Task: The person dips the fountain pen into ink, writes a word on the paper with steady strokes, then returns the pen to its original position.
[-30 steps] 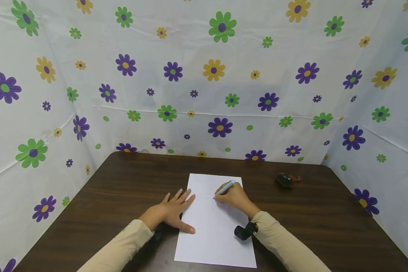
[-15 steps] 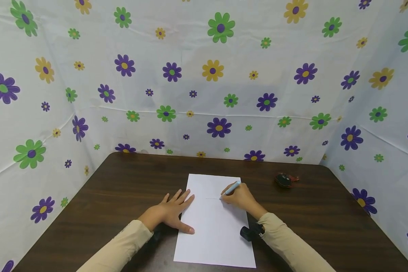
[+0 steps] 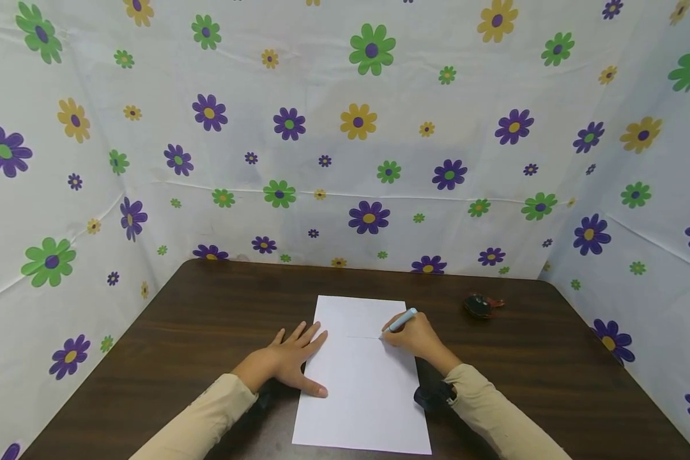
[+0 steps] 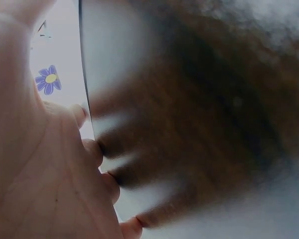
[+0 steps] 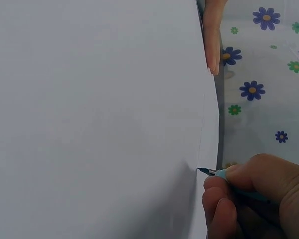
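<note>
A white sheet of paper [image 3: 359, 396] lies on the dark wooden table. My right hand [image 3: 418, 335] pinches a light blue pen [image 3: 402, 319], its tip right at the paper at the end of a thin, faint horizontal line [image 3: 362, 337]. In the right wrist view the pen's dark tip [image 5: 203, 170] meets the sheet, and thumb and fingers close round the barrel. My left hand [image 3: 290, 361] is spread flat over the sheet's left edge, thumb and fingertips on it. Its palm [image 4: 50, 174] and fingertips show in the left wrist view, against the dark tabletop.
A small dark object with a reddish end [image 3: 482, 306] lies at the table's back right. A black wrist camera [image 3: 434, 396] sits under my right wrist, overlapping the sheet's right edge. White cloth with flowers [image 3: 299, 147] hangs behind and at both sides of the table [image 3: 230, 306].
My right hand has moved to the right with the pen, and the thin line on the paper has grown longer that way. My left hand stays in place on the sheet.
</note>
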`<state>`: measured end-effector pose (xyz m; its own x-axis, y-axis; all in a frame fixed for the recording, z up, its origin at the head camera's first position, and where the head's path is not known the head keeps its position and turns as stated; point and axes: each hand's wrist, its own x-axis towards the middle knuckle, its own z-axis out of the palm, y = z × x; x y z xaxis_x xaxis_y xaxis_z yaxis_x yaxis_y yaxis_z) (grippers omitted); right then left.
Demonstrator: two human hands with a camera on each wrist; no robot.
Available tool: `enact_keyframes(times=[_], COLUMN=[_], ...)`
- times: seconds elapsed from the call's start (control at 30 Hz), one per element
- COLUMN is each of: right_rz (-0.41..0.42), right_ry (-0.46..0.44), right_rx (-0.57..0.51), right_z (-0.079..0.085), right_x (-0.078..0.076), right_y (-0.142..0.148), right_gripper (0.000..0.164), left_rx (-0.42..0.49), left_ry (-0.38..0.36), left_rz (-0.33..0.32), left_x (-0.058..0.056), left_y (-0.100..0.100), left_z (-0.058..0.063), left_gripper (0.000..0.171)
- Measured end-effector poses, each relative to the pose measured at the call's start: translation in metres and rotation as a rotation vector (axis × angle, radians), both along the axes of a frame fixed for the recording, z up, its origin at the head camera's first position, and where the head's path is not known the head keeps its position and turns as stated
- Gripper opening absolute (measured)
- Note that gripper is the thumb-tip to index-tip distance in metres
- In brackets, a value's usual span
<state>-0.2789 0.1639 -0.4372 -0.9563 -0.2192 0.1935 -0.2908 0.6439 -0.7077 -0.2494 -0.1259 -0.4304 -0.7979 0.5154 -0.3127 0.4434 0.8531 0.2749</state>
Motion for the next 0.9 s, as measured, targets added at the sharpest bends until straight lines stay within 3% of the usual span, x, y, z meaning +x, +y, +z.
enact_keyframes(times=[0.27,0.53,0.9], right_rz=[-0.055,-0.137,-0.219], right_ry=[-0.026,0.012,0.041], right_rx=[0.013,-0.085,-0.022], right_z=[0.000,-0.003,-0.006], right_x=[0.000,-0.006,-0.021], right_y=[-0.005,-0.018,-0.038], right_gripper=[0.005,0.003,0.004], left_rx=[0.004,-0.002,0.006], left_ry=[-0.007,-0.005,0.011], left_rz=[0.006,0.006,0.005], left_x=[0.001,0.002,0.000], left_y=[0.000,0.000,0.000], left_z=[0.001,0.003,0.000], left_gripper=[0.113,0.113,0.113])
